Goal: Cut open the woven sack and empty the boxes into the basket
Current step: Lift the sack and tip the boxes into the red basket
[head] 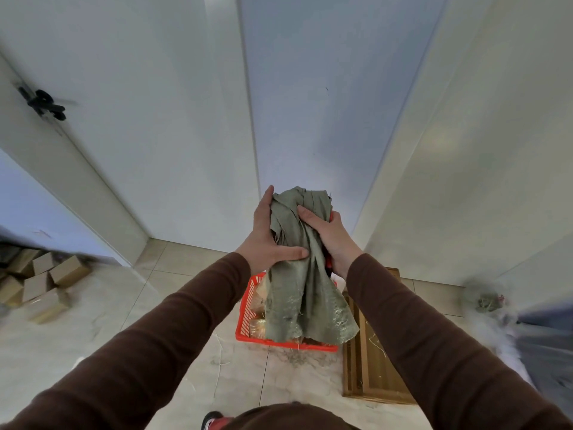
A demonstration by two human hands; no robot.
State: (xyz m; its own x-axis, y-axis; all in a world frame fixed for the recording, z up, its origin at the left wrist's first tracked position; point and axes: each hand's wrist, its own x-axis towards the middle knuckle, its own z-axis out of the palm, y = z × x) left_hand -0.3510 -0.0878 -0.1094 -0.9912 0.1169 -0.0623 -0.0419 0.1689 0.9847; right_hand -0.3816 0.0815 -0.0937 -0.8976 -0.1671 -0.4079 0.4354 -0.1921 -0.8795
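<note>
I hold a limp, grey-green woven sack [305, 293] bunched up in front of me, above the floor. My left hand [268, 235] grips its left side, thumb across the cloth. My right hand [328, 235] clutches the gathered top from the right; something small and red and black shows under that hand, too hidden to name. The sack's frayed lower end hangs over a red plastic basket [248, 318] on the tiled floor. Inside the basket a few brown boxes [259, 301] show at the left, mostly hidden by the sack.
A flat wooden board [373, 367] lies right of the basket. A heap of small cardboard boxes [37, 282] sits at the far left by a white door with a black handle [46, 103]. White walls close in ahead. A blurred bundle [488, 301] lies at the right.
</note>
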